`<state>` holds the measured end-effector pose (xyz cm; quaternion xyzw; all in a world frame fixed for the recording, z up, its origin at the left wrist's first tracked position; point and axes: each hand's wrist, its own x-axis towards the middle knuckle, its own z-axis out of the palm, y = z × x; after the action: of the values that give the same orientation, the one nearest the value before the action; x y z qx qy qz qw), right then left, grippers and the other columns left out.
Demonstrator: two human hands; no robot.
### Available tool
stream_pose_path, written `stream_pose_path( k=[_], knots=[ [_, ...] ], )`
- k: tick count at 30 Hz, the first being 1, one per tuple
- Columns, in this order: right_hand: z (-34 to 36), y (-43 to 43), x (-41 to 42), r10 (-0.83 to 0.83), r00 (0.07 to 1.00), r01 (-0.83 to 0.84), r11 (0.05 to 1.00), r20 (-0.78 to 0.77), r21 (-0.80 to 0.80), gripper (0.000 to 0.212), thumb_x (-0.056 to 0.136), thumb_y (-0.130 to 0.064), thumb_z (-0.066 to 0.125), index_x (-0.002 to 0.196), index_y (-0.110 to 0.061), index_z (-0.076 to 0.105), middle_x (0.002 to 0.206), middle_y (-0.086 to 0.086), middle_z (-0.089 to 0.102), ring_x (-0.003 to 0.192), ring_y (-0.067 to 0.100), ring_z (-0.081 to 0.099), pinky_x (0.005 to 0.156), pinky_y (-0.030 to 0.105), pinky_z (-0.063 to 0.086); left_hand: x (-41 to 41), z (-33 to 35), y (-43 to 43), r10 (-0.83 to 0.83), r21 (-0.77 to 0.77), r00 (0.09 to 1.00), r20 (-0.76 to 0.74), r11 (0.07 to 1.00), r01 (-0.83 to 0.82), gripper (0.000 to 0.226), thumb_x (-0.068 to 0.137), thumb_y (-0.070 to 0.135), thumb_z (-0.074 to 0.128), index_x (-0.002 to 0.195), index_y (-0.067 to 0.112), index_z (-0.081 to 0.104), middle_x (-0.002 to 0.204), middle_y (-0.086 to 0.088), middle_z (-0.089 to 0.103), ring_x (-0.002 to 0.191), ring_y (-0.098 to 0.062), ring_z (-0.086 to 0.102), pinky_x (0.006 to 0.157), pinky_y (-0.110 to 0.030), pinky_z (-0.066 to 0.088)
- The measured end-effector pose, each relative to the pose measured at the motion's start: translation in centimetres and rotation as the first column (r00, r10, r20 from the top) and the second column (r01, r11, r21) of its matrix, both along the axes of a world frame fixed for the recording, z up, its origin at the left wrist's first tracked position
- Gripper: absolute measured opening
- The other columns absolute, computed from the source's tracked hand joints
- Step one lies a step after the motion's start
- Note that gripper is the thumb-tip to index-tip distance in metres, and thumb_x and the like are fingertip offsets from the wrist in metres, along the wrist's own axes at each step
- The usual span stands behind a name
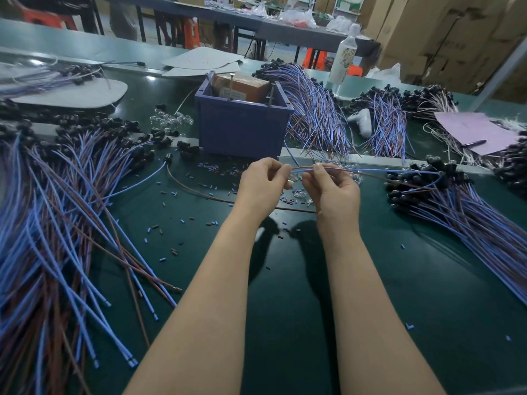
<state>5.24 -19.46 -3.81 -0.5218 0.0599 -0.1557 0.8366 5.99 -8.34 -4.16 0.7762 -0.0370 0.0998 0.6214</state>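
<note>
Both hands are up and close together, left hand (262, 185) and right hand (333, 192) each pinching the same blue and brown wires (376, 171), which trail off right into a heap of wires (470, 218). Just beyond the knuckles sits a purple box (242, 129). Out left, a bigger heap (57, 223) sprawls across the green table (427, 280).

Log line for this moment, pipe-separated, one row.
left hand: pinches wires at their ends | right hand: pinches same wires | wires: above table, trailing to right pile | bin: behind hands
</note>
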Motion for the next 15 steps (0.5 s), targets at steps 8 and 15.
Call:
stream_pose_path(
  k=[8,15],
  knots=[
    [0.17,-0.52,-0.02,0.024,0.999,-0.021,0.995,-0.035,0.095,0.016,0.092,-0.001,0.055,0.078,-0.007,0.056,0.067,0.002,0.06,0.059,0.005,0.063,0.06,0.015,0.053,-0.62,0.57,0.36,-0.138,0.024,0.99,0.027,0.99,0.138,0.019,0.093,0.018,0.058,0.075,0.019,0.062,0.059,0.009,0.064,0.06,-0.009,0.056,0.076,-0.033,0.051],
    [-0.26,-0.23,0.17,-0.063,0.998,0.061,0.995,-0.023,-0.074,0.014,0.093,0.0,0.054,0.08,-0.006,0.056,0.068,0.003,0.058,0.051,0.002,0.06,0.058,0.014,0.051,-0.5,0.49,0.48,-0.106,0.179,0.994,-0.006,0.978,0.105,0.025,0.095,0.029,0.056,0.071,0.024,0.059,0.053,0.011,0.06,0.052,0.0,0.05,0.06,-0.022,0.043]
  ],
)
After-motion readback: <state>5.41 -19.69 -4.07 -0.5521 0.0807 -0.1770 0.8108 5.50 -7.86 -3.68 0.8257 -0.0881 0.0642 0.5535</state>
